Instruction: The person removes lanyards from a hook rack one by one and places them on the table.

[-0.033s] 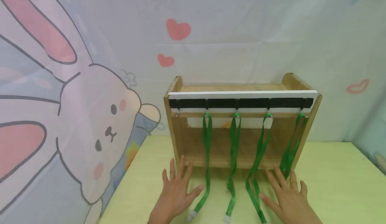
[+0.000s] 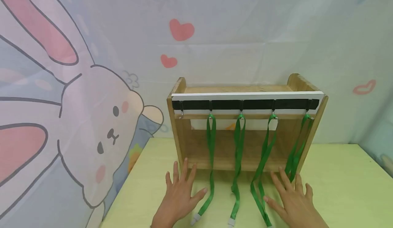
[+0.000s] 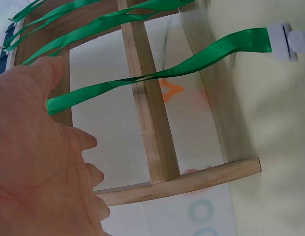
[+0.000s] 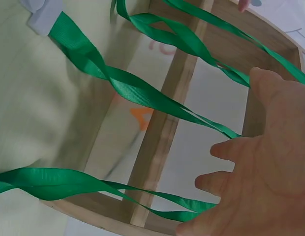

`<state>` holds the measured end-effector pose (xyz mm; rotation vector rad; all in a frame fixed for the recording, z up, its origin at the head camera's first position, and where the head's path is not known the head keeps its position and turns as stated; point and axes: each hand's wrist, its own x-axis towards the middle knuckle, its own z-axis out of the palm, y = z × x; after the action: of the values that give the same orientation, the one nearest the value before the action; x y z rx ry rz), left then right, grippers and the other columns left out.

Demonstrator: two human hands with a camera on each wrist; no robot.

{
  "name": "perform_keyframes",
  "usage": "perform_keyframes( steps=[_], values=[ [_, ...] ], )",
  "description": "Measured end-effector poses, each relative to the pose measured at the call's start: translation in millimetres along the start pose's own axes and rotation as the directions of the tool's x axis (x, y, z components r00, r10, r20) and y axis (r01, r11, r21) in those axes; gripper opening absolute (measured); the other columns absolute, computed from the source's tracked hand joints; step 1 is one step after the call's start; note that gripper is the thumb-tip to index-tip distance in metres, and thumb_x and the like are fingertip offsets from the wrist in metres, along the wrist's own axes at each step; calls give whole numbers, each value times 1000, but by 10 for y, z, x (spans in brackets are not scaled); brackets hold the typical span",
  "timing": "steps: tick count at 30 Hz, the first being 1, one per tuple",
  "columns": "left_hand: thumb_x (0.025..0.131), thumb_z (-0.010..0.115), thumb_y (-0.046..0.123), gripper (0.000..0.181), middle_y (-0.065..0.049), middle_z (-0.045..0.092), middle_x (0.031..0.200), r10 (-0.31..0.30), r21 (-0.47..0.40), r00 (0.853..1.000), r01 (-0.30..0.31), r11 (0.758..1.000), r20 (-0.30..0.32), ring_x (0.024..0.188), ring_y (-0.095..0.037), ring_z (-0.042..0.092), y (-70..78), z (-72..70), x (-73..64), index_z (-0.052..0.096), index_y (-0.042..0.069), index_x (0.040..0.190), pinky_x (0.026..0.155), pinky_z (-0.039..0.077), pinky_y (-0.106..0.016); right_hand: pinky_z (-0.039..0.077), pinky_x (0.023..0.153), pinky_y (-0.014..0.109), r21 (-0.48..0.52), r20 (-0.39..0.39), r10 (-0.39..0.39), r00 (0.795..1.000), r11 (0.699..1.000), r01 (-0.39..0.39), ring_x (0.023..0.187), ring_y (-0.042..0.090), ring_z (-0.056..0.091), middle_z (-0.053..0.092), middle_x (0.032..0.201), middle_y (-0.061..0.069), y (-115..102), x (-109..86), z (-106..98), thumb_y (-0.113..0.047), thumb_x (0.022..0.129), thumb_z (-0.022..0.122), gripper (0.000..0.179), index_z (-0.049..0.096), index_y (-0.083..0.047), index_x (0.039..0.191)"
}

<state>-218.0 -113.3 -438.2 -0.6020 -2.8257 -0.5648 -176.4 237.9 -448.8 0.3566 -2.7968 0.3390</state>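
Note:
Several green lanyards hang from small metal hooks on a black strip along the front of a wooden rack. My left hand has its fingers straight and spread, left of the leftmost lanyard, fingertips overlapping the rack's lower front edge. In the left wrist view, that lanyard runs past the thumb to a white plastic clip. Fingers spread as well, my right hand is between the third lanyard and the rightmost lanyard, its thumb tip right by the third. Neither hand grips anything.
The rack stands on a pale yellow-green table. Behind it hangs a printed cloth with hearts and a large rabbit at the left. One hook at the far left carries no lanyard. White clips end the lanyards near the front.

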Motion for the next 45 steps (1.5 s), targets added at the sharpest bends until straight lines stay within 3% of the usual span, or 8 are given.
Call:
perform_keyframes(
  steps=[9,17,25,29,33,39,41,45],
  values=[
    [100,50,58,81,-22,7,167,14,-45,1000,-13,999,23,148,-54,-3,51,-55,96,30,6,159,107,9,-79,26,87,88,-1,5,3,1000,1000,-3,125,76,27,32,156,31,47,18,-159,-53,97,61,77,45,0,149],
    [100,57,49,83,-29,6,164,5,-88,1000,-4,996,12,147,-56,-3,52,-170,189,26,-2,157,106,5,-80,36,85,81,99,12,-16,1000,995,14,130,65,35,31,155,33,103,-10,-469,-46,97,66,74,43,0,150],
    [97,63,46,82,-31,24,158,-22,-89,998,17,996,-53,145,-57,13,-27,-290,202,31,-6,153,103,11,-82,43,83,75,127,-162,-55,985,989,76,116,52,58,43,148,28,117,9,-768,-31,96,70,60,49,1,143],
    [96,67,40,80,-32,30,152,-48,-74,992,40,996,-118,141,-51,26,-88,-384,230,33,-10,148,102,16,-81,50,75,65,127,-299,-62,952,986,104,105,46,63,52,137,22,118,45,-849,-23,94,73,54,51,-1,139],
    [96,69,33,81,-36,32,147,-55,-92,984,40,995,-167,132,-53,39,-152,-502,310,26,-13,146,100,24,-79,53,65,48,130,-464,-46,884,984,120,95,36,66,59,127,16,137,112,-900,-11,88,78,52,55,-1,133],
    [98,67,24,85,-40,28,147,-72,-178,977,36,983,-199,96,-52,62,-238,-614,450,11,-12,151,81,53,-60,42,72,7,190,-622,22,783,974,124,85,37,68,65,115,21,182,291,-990,3,83,76,43,60,7,122],
    [98,66,21,85,-40,25,148,-77,-213,977,33,977,-201,96,-52,62,-255,-608,485,9,-12,152,76,55,-57,38,73,2,214,-642,51,765,970,116,82,39,68,66,112,23,192,344,-1006,4,82,76,40,61,9,119],
    [98,65,17,82,-38,27,150,-110,-278,968,44,959,-227,119,-54,53,-284,-503,559,11,-10,153,86,52,-60,37,73,0,267,-650,117,751,960,81,82,42,69,67,108,25,206,407,-1010,3,84,76,36,63,10,117]
  ],
)
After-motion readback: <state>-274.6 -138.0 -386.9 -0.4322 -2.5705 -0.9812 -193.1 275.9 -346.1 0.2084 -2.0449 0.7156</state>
